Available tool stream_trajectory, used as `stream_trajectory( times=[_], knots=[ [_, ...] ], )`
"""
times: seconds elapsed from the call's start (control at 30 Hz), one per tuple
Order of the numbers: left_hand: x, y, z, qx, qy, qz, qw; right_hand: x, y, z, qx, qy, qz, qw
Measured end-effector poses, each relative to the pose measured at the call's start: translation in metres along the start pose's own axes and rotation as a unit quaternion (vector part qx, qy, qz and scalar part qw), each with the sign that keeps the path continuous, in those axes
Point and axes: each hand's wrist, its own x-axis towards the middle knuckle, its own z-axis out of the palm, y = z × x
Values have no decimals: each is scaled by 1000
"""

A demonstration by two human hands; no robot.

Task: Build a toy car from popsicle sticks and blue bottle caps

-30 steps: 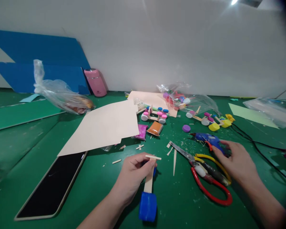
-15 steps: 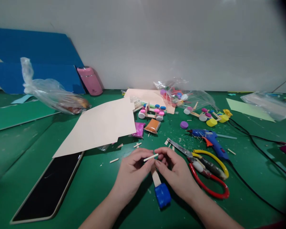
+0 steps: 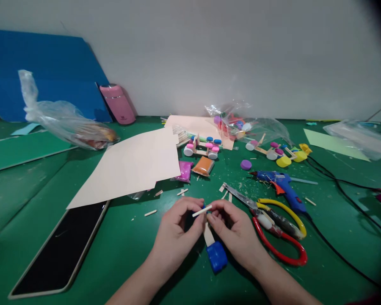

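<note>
My left hand (image 3: pixel 179 231) and my right hand (image 3: pixel 233 228) meet fingertip to fingertip above the table, both closed in a pinch. A short pale stick (image 3: pixel 202 211) slants across the fingertips, from the left thumb to the right index finger. Under it a flat wooden craft stick (image 3: pixel 209 235) runs toward me, with blue bottle caps (image 3: pixel 216 257) at its near end. More blue shows between the fingers at the far end, mostly hidden by them. Right of my right hand lie pliers (image 3: pixel 241 198) with red and yellow handles, partly open.
A blue glue gun (image 3: pixel 282 186) with a black cord lies at right. Small toy cars with cap wheels (image 3: pixel 203 148) stand behind, near orange (image 3: pixel 203 166) and magenta packets (image 3: pixel 184 171). Pale paper (image 3: pixel 130 165) overlaps a phone (image 3: pixel 57 250) at left. A pink flask (image 3: pixel 118 103) stands at the back.
The short stick tilts a little more steeply, and more blue shows behind the left fingers. The craft stick with the blue caps has shifted slightly. The view has moved a little.
</note>
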Motion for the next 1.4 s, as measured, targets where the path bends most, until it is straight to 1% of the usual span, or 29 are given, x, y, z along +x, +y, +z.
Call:
stream_trajectory(
  times=[0.13,0.23,0.8,1.07,1.3,1.4],
  knots=[
    [0,-1,0,40,-4,49,998,1,0,2,4,1,-13,1000],
    [1,0,0,51,-6,63,997,1,0,3,2,1,-15,1000],
    [1,-1,-1,20,-22,54,998,-1,1,1,27,-5,-11,1000],
    [2,0,-2,30,-26,51,998,-1,1,1,28,-9,-8,1000],
    [1,-5,-1,43,-34,53,997,-1,-2,-1,37,-7,0,999],
    [2,-4,-1,55,-35,53,996,0,-2,-1,28,6,-15,999]
  ],
)
